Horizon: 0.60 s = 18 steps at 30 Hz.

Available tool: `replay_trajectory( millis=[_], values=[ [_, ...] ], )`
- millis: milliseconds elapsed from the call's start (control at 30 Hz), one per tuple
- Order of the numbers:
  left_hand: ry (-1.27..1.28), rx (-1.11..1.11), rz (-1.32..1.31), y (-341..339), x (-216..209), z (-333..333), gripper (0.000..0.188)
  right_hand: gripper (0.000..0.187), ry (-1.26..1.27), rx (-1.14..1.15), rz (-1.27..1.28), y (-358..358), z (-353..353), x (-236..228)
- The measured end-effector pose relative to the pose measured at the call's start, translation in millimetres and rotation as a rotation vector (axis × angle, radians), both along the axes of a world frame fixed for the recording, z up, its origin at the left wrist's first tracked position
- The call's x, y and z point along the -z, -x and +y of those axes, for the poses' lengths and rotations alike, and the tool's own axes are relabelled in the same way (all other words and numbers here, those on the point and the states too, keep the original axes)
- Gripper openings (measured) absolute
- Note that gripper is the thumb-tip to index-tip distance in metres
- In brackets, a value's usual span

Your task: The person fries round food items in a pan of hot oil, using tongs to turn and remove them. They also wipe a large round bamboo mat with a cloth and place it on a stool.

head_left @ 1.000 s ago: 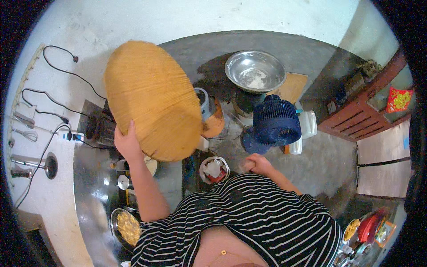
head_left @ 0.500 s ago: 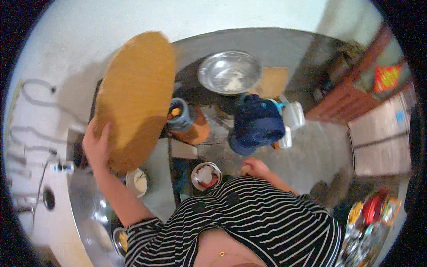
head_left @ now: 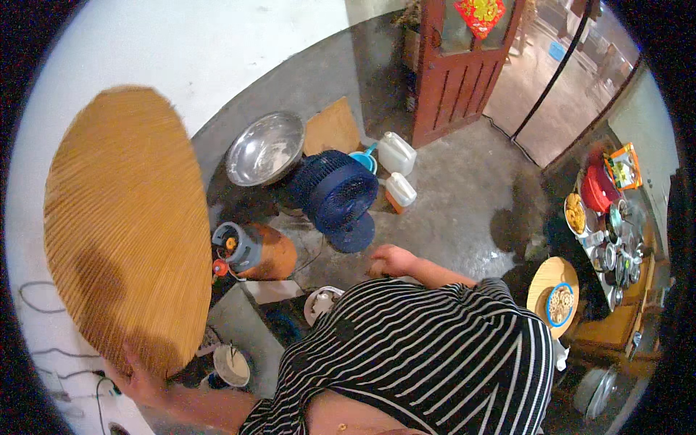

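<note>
A large round tray (head_left: pixel 130 217) made of thin tan stalks laid side by side stands tilted up at my left, in front of the white wall. At its lower edge my left hand (head_left: pixel 141 380) grips it, the fingers partly hidden in shadow against the stalks. My right hand (head_left: pixel 391 261) hangs over the floor in front of my striped shirt, its fingers curled; whatever lies in them, if anything, cannot be made out. Below the tray's right edge sits a white bucket (head_left: pixel 232 365) with pale contents. A pale bowl (head_left: pixel 322 303) shows partly behind my shirt.
A gas cylinder (head_left: pixel 268 250), a dark blue fan (head_left: pixel 337 192), a metal basin (head_left: pixel 266 148) and white jugs (head_left: pixel 398 154) stand ahead. Beyond is a red-brown door (head_left: pixel 458 90). At right are a dish-laden table (head_left: pixel 591 272) and a smaller round tray (head_left: pixel 542 279).
My view has swung to the right, bringing the door and right-hand table further in. The large tray, still in my left hand, now shows a broader face. My right hand stays curled.
</note>
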<state>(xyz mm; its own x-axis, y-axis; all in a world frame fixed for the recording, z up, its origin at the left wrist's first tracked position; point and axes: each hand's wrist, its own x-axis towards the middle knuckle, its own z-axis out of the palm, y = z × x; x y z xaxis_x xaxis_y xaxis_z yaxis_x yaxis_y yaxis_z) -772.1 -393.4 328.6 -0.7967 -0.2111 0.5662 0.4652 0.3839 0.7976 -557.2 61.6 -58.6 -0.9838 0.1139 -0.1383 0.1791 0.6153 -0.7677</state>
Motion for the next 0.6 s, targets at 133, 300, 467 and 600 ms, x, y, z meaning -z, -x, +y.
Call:
replay_trajectory(
  millis=[133,300,467,600],
  values=[
    [0.103,-0.158,0.081,-5.0,9.3,5.4,0.042,0.032,-0.059,-0.002,0.046,-54.4,-15.3,-11.2],
    [-0.445,-0.102,0.06,-5.2,29.4,33.9,0.037,0.041,0.024,0.11,-0.135,-105.4,-28.7,2.8],
    [-0.968,-0.021,0.062,23.7,82.5,17.2,0.038,0.038,0.026,0.184,-0.14,-103.2,-58.9,-49.8],
    [-0.648,-0.038,0.185,38.9,80.1,20.1,0.034,0.029,0.183,0.268,-0.15,-120.2,-45.4,6.7]
  ],
)
